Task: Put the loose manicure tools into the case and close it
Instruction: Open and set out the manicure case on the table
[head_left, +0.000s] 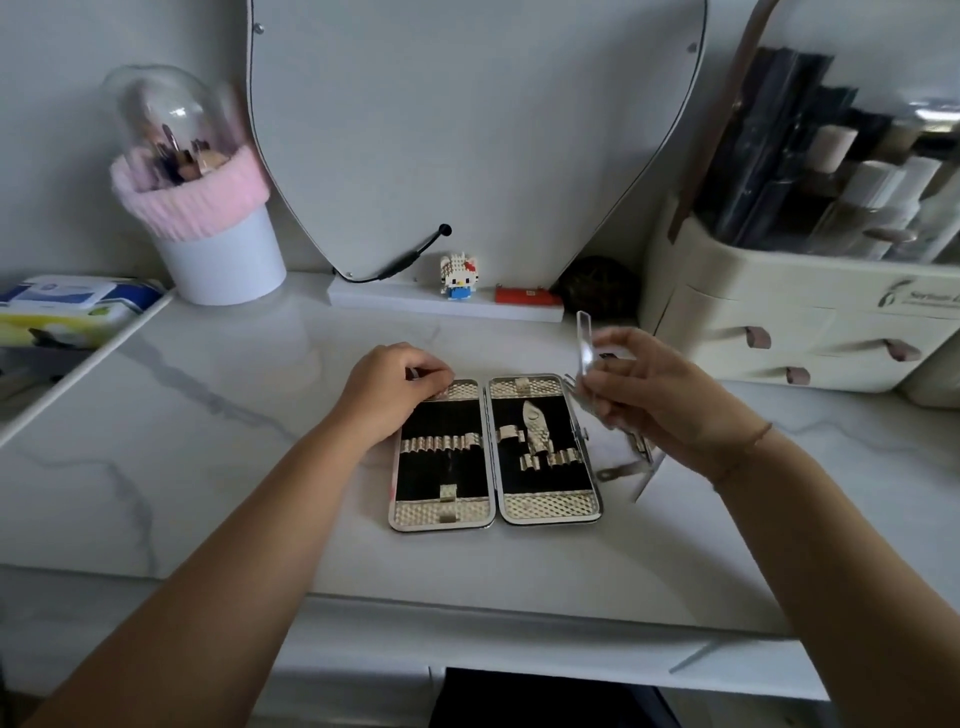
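White marble table (208, 426) runs along a pale wall, with a rounded mirror (467, 130) standing at the back. The case (545, 506) lies open flat in the middle of the table, both black-lined halves facing up, their gold loops mostly unfilled. The left hand (395, 389) rests on the case's far left corner with its fingers curled down; whether its grip holds anything I cannot tell. The right hand (644, 395) hovers just beyond the case's right edge, its grip closed in a pinch on a flat shiny tool (586, 338) that stands upright. Loose tools (621, 472) lie on the table beside the case, partly under that wrist. A white pot with a pink cuff (218, 234), a small block figure (460, 275) and a cream drawer organiser (805, 322) line the back.
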